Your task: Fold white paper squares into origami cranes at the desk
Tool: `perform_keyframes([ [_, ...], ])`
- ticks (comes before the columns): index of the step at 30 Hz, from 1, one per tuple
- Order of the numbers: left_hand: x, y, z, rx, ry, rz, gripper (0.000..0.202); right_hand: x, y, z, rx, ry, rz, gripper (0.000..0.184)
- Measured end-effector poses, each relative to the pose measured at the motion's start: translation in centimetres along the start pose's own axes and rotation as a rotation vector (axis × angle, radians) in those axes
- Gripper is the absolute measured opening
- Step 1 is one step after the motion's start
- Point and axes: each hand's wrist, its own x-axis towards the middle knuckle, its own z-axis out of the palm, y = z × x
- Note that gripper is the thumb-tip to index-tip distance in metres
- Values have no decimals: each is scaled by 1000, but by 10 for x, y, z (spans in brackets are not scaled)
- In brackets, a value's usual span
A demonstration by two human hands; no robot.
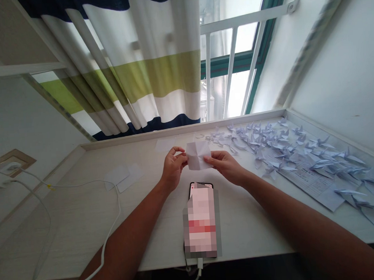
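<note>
A small square sheet of white paper (198, 152), with crease lines crossing at its middle, is held up above the table between both hands. My left hand (173, 168) pinches its left edge between thumb and fingers. On the other side, my right hand (225, 165) grips the right edge, the thumb lying on the front face. A smartphone (202, 223) with a lit, blurred screen lies just below the hands, a white cable plugged into its lower end.
Many folded paper cranes (269, 139) cover the table's right side, some on a printed sheet (316, 182). Loose paper squares (126, 177) lie to the left. A white cable (118, 203) runs from the wall socket (14, 167) across my left forearm. A striped curtain (151, 74) hangs behind.
</note>
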Motion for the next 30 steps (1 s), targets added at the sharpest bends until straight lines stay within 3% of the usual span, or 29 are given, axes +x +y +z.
perform_keyframes([
  [3, -2, 0, 3, -1, -5, 26, 35, -1, -1, 1, 92, -56, 16, 36],
  [7, -6, -2, 5, 44, -90, 52, 26, 0, -1, 1, 110, -60, 23, 36],
  [12, -7, -6, 4, 137, -137, 87, 37, 5, 9, -1, -27, 64, -24, 38],
  [17, -5, -7, 1, 157, -115, 88, 44, 5, 11, -4, -346, 273, -246, 58],
  [22, -5, -5, 1, 185, -129, 123, 36, 1, 6, -5, -729, 270, -413, 25],
  [26, -3, -8, 1, 248, -145, 198, 26, 2, 9, -6, -854, 337, -465, 17],
  [30, -1, -13, -3, 460, -94, 255, 25, 3, 11, -4, -846, 223, -482, 17],
])
